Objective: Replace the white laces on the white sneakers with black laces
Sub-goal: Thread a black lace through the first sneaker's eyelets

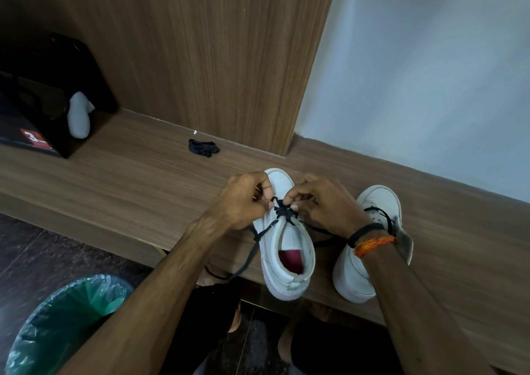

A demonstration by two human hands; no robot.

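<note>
I had both hands over the left sneaker [286, 248], which stood at the front edge of the counter [120, 185] with its heel hanging slightly past the edge and its toe pointing to the back wall. My left hand [243, 199] pinched one strand of the black lace [284, 209] with curled fingers, and my right hand [321, 202] pinched the other strand just beside it, the two hands almost touching above the upper eyelets. The lace crossed in a dark tangle at the top of the tongue, and its loose ends trailed down both sides, the left one dangling off the counter's front edge. I judged this to be the tying or last threading step on this shoe; whether a knot had formed I could not tell. The right sneaker [370, 248] stood close by toward the counter's right, with some black lace already showing at its eyelets. A small bundle of dark lace [203, 147] lay near the back of the counter, well apart from the shoes. Next I would need to pull both strands evenly snug, then finish the bow without dragging the shoe off the edge.
</note>
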